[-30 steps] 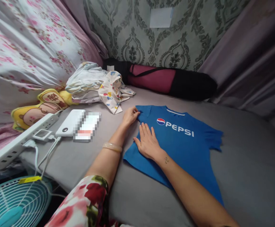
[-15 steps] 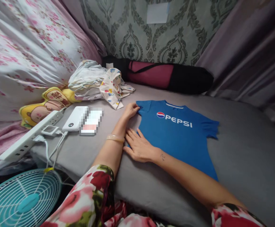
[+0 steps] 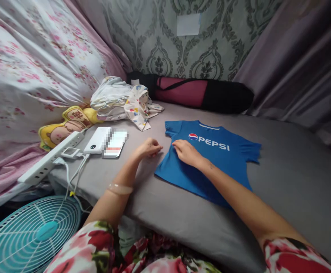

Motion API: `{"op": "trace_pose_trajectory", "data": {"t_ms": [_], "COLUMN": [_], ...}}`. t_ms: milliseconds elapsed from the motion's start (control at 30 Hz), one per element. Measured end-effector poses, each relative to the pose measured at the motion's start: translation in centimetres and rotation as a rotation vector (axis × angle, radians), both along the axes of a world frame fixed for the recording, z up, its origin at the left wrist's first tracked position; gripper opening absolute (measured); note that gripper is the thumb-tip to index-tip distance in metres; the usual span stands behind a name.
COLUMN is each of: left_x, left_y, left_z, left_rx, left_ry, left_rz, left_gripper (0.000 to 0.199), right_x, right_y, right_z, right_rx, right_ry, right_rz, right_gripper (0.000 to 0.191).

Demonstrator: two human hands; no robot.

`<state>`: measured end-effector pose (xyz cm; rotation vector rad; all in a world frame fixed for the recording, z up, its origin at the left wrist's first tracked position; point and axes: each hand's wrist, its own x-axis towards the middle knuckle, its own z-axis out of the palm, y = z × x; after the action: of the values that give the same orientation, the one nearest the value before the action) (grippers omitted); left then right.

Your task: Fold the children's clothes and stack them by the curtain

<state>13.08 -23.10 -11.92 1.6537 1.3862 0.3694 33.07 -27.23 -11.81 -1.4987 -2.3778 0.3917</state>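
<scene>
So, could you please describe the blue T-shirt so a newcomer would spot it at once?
On the wide grey sheet, look beneath the bare right hand. There lies the short-sleeved blue fabric T-shirt, spread out. Unlike the crumpled pale cloth heap farther back, it bears white PEPSI lettering.

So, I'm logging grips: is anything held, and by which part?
Left hand: nothing visible; whether the right hand pinches the blue shirt by its side is unclear.
</scene>
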Motion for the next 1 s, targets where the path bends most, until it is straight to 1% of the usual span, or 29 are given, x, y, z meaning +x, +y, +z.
{"op": "trace_pose_trajectory", "data": {"t_ms": [33, 100, 200, 267, 367, 533, 633, 700, 833, 933, 1000], "left_x": [-0.3, -0.9, -1.5, -1.6, -1.5, -1.6, -2.1, -2.4, -2.3, -2.2, -2.3], "left_y": [-1.2, -3.5, -6.0, -6.9, -7.3, -7.5, -8.0, -8.4, -8.9, -8.9, -8.8], "left_z": [0.1, 0.2, 0.2, 0.1, 0.0, 0.2, 0.1, -0.1, -0.5, -0.4, -0.3], "left_rx": [-0.021, -0.032, 0.026, 0.05, 0.04, -0.006, -0.055, -0.079, -0.064, -0.037, -0.021], "left_ry": [0.018, 0.044, 0.048, 0.047, 0.063, 0.088, 0.055, 0.03, 0.066, 0.113, 0.148], "left_rz": [-0.036, -0.077, -0.069, -0.074, -0.079, -0.061, -0.06, -0.027, 0.029, 0.017, -0.01], "left_gripper": [0.029, 0.036, 0.043, 0.046, 0.047, 0.046, 0.047, 0.045, 0.042, 0.043, 0.045], "right_x": [0.2, 0.1, -0.6, -1.1, -1.5, -1.3, -1.3, -1.3, -1.3, -1.3, -1.1], "right_y": [1.0, 2.2, 2.4, 2.2, 2.1, 2.3, 2.2, 2.1, 2.2, 2.1, 1.3], "right_z": [-0.6, -1.5, -2.3, -2.8, -3.6, -4.4, -4.4, -4.5, -4.5, -4.3, -3.9], "right_rx": [0.018, 0.035, 0.038, 0.015, -0.034, -0.041, -0.025, -0.01, 0.002, -0.002, -0.021], "right_ry": [-0.041, -0.102, -0.142, -0.162, -0.182, -0.184, -0.176, -0.175, -0.174, -0.176, -0.17], "right_rz": [-0.075, -0.164, -0.218, -0.243, -0.255, -0.264, -0.266, -0.267, -0.264, -0.236, -0.183], "right_gripper": [0.037, 0.037, 0.044, 0.053, 0.062, 0.063, 0.064, 0.064, 0.063, 0.063, 0.063]}}
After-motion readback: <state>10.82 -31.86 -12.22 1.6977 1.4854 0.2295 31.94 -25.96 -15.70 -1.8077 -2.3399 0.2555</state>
